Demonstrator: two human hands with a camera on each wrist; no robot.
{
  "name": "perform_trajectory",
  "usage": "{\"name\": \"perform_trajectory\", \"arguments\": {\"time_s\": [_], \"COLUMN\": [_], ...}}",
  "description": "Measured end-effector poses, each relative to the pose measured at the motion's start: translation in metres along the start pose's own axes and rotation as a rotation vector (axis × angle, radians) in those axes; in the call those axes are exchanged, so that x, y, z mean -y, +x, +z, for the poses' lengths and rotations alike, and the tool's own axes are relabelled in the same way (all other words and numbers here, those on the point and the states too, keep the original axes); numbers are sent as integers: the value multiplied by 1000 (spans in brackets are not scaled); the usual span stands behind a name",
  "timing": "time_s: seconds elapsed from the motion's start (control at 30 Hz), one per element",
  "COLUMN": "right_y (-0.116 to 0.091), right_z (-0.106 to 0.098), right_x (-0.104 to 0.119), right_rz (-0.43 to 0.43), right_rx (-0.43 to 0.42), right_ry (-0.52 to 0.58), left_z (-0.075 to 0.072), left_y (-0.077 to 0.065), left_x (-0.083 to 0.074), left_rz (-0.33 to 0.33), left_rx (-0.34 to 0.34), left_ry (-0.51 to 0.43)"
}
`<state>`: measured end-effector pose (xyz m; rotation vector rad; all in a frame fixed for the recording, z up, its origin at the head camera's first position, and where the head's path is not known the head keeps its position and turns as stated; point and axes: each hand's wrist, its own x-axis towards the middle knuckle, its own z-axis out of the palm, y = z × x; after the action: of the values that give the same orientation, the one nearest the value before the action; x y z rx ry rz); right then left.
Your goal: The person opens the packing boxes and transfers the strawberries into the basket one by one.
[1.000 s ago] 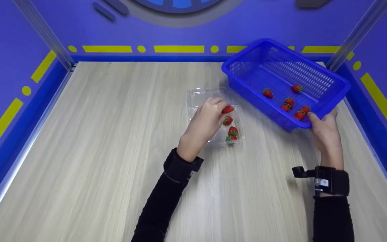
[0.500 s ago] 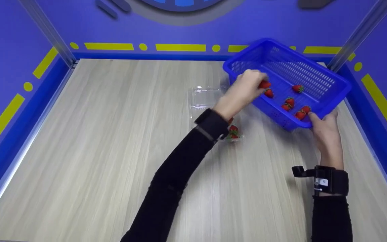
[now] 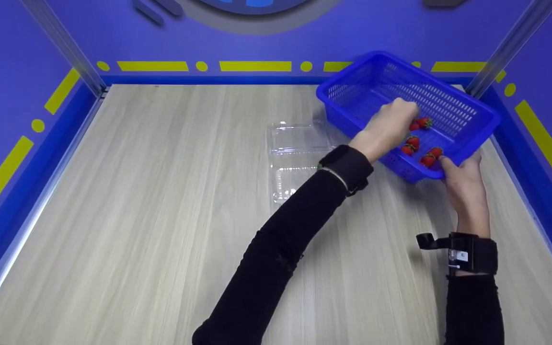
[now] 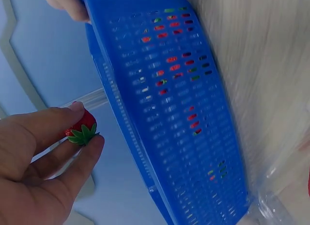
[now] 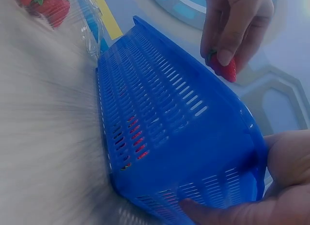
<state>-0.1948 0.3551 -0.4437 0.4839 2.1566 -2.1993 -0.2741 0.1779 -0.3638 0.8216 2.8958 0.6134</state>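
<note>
My left hand [image 3: 391, 123] is over the blue basket [image 3: 352, 117] in the head view. Thumb and fingertips pinch a red strawberry [image 4: 83, 126] by its sides, above the basket's rim, its green leaves showing in the left wrist view. At the near right corner, my right hand [image 3: 465, 189] grips the basket's rim, thumb on the inside edge. Several strawberries [image 3: 412, 142] lie on the basket floor; others there may be hidden by my left hand. Left of the basket, a clear plastic clamshell box [image 3: 295, 139] lies unfolded, partly covered by my left forearm.
Strawberries [image 5: 51, 7] also sit in the clear box, seen in the right wrist view. Everything stands on a pale wooden table [image 3: 161, 191]. Blue-purple panels [image 3: 257, 48] enclose its back and sides, and the basket is close to the back panel.
From the clear box, my left hand has carried a strawberry right and up, over the basket. My right hand stays on the basket's corner, and the basket has barely shifted.
</note>
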Motion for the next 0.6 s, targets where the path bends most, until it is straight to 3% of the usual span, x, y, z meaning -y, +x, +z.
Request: {"name": "perform_trajectory", "arguments": {"time_s": [0.3, 0.6], "right_y": [2, 0], "right_z": [2, 1], "right_x": [2, 3], "right_rz": [20, 0], "right_rx": [13, 0], "right_ry": [-89, -63], "left_z": [13, 17], "left_y": [-1, -2], "left_x": [-14, -25], "left_rz": [-24, -19], "left_rx": [52, 101], "left_ry": [-16, 55]}}
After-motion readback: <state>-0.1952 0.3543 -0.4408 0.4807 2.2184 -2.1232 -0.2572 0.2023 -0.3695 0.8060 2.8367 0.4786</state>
